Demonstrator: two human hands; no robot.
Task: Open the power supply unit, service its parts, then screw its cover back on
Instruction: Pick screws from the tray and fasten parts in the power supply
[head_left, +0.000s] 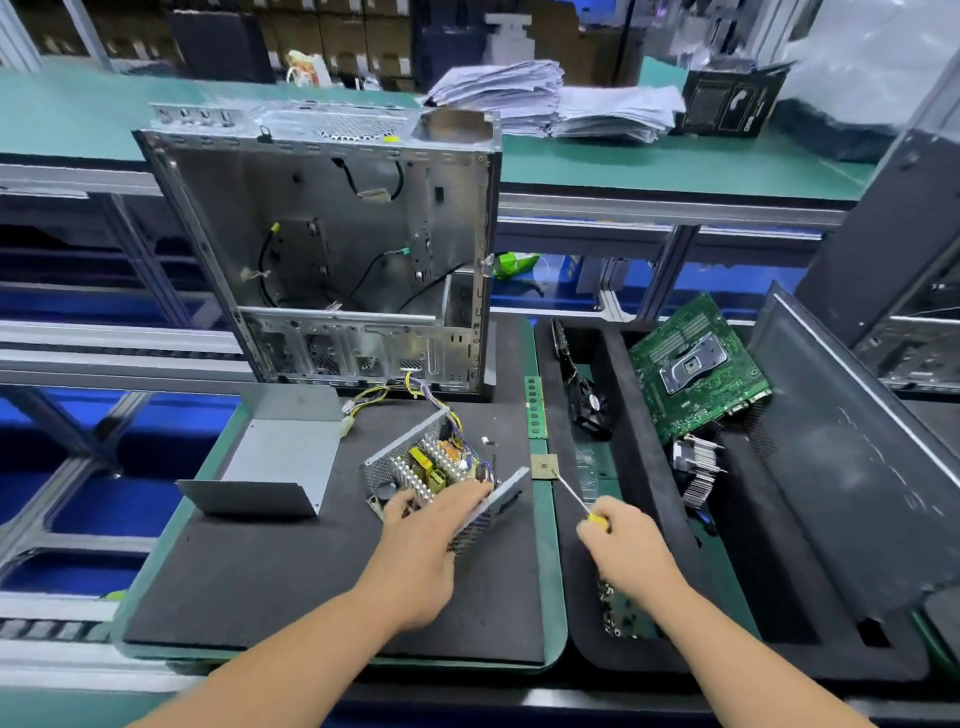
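Evidently the left hand (426, 525) lies with fingers spread over the opened power supply unit (436, 478), steadying it, its removed cover (275, 457) off beyond-left, while the right hand (621, 545), just beside, grips a screwdriver (574, 496) ready.

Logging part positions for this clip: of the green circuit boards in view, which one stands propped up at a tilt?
The large motherboard with the metal processor socket, leaning in the right-hand foam tray. The narrow memory stick lies flat between the trays, and the board below the right hand also lies flat.
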